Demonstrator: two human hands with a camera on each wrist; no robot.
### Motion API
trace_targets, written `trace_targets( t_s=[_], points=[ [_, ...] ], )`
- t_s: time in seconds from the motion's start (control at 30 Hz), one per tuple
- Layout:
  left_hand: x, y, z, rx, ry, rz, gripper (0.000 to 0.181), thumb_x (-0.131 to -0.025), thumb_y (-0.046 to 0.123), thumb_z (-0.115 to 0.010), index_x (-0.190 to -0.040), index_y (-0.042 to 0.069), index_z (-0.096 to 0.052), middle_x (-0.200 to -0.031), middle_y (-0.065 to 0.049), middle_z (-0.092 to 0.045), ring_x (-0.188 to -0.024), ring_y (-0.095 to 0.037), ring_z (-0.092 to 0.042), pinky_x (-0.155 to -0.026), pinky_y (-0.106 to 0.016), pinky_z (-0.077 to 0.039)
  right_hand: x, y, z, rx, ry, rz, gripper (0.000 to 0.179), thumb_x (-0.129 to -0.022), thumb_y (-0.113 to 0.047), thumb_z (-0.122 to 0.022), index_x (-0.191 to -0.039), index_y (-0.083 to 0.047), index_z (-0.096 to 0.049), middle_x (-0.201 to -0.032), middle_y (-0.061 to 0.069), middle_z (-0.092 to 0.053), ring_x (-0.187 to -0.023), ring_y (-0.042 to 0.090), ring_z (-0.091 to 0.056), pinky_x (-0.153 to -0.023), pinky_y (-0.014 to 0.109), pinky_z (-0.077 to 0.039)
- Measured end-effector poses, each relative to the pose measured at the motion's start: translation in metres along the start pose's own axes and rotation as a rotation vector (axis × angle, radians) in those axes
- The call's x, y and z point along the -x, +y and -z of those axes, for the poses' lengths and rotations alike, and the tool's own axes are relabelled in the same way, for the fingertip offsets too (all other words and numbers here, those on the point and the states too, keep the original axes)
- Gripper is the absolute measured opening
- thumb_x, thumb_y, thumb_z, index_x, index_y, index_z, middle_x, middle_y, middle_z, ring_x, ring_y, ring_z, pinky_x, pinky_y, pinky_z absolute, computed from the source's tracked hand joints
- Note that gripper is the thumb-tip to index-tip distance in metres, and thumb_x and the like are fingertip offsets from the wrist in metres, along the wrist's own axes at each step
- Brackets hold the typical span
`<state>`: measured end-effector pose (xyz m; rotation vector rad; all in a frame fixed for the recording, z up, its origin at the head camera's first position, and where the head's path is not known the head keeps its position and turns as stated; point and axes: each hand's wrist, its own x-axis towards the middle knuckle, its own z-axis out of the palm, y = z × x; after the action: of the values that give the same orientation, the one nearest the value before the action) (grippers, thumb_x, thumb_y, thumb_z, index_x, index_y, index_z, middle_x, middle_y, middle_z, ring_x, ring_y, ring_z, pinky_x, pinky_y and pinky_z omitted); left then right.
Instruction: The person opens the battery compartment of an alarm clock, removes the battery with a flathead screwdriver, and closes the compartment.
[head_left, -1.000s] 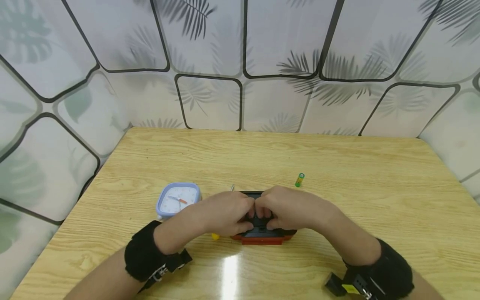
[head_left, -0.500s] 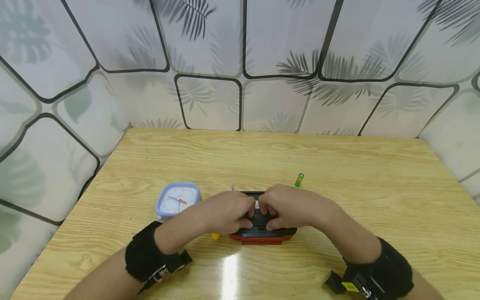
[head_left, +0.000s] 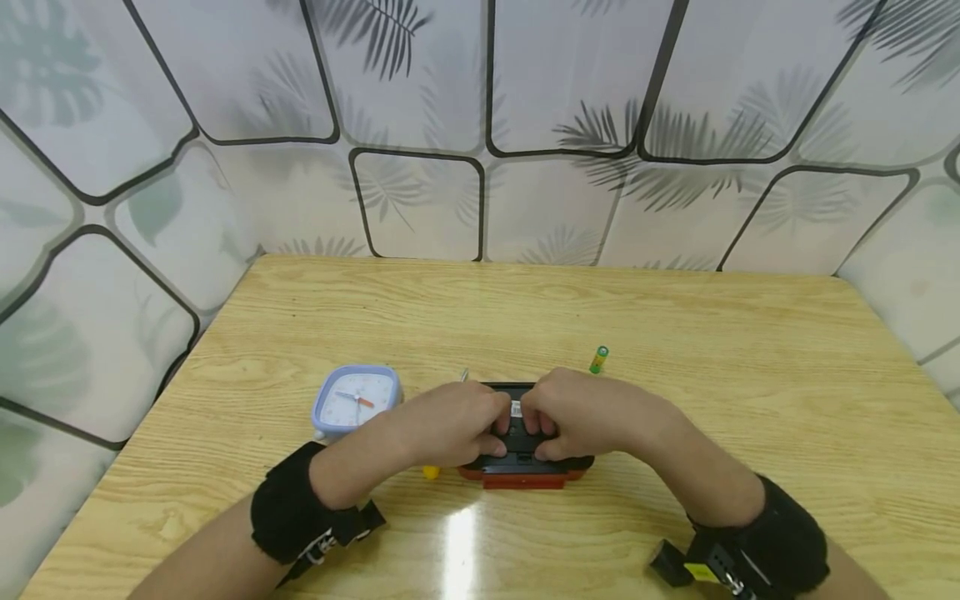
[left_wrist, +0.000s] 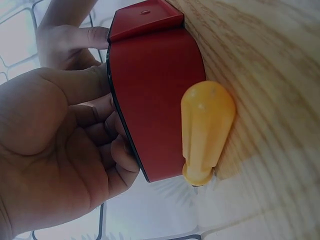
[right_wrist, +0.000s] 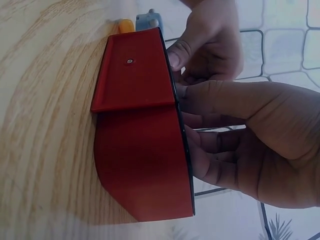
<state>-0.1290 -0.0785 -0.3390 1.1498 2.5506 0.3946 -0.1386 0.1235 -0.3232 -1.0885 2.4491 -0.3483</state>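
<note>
Both hands curled on a red-and-black device [head_left: 522, 467] lying flat on the wooden table [head_left: 675, 333]: left hand [head_left: 450, 423] grasping its left end, right hand [head_left: 581, 415] its right, fingertips meeting over the black face. Yellow handle [left_wrist: 206, 131] touching the red side by the left hand; blue clock [head_left: 352, 400] further left; green battery [head_left: 598, 359] beyond the right.

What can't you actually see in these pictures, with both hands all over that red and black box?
- Black top of the red box: head view, mostly covered by the left hand and right hand; the small white part between their fingers is too small to identify.
- Yellow handle: its far end is hidden behind the box in the left wrist view.
- Clock: numerals too small.
</note>
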Motion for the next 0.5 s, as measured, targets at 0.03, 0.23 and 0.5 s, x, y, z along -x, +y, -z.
trace_targets(
  t_s=[0.03, 0.23, 0.5],
  points=[
    [-0.0002, -0.0002, -0.0001, 0.003, -0.002, 0.001, 0.016, -0.092, 0.025, -0.074, -0.090, 0.014, -0.063, -0.083, 0.003, -0.063, -0.070, -0.007, -0.055, -0.065, -0.023, -0.047, 0.0001, -0.0001, -0.0001, -0.001, 0.006, 0.007, 0.016, -0.082, -0.017, -0.082, -0.084, -0.013, -0.066, -0.069, -0.011, -0.059, -0.063, 0.001, -0.054, -0.061, 0.020, -0.048],
    [-0.0010, -0.0033, -0.0010, -0.005, 0.016, -0.003, 0.015, -0.092, 0.023, -0.073, -0.089, 0.013, -0.062, -0.082, 0.003, -0.062, -0.073, -0.009, -0.056, -0.068, -0.026, -0.049, -0.0011, 0.0006, -0.0005, 0.008, 0.056, 0.047, 0.016, -0.082, -0.014, -0.081, -0.082, -0.012, -0.065, -0.068, -0.010, -0.058, -0.062, 0.001, -0.053, -0.059, 0.020, -0.047],
    [-0.0019, -0.0057, 0.0012, 0.017, 0.022, 0.000, 0.016, -0.092, 0.021, -0.073, -0.087, 0.013, -0.060, -0.078, 0.004, -0.060, -0.071, -0.010, -0.054, -0.067, -0.025, -0.047, -0.0033, 0.0058, -0.0008, -0.038, 0.068, 0.016, 0.018, -0.083, -0.018, -0.082, -0.086, -0.013, -0.065, -0.070, -0.010, -0.058, -0.065, 0.003, -0.053, -0.063, 0.021, -0.048]
  ],
)
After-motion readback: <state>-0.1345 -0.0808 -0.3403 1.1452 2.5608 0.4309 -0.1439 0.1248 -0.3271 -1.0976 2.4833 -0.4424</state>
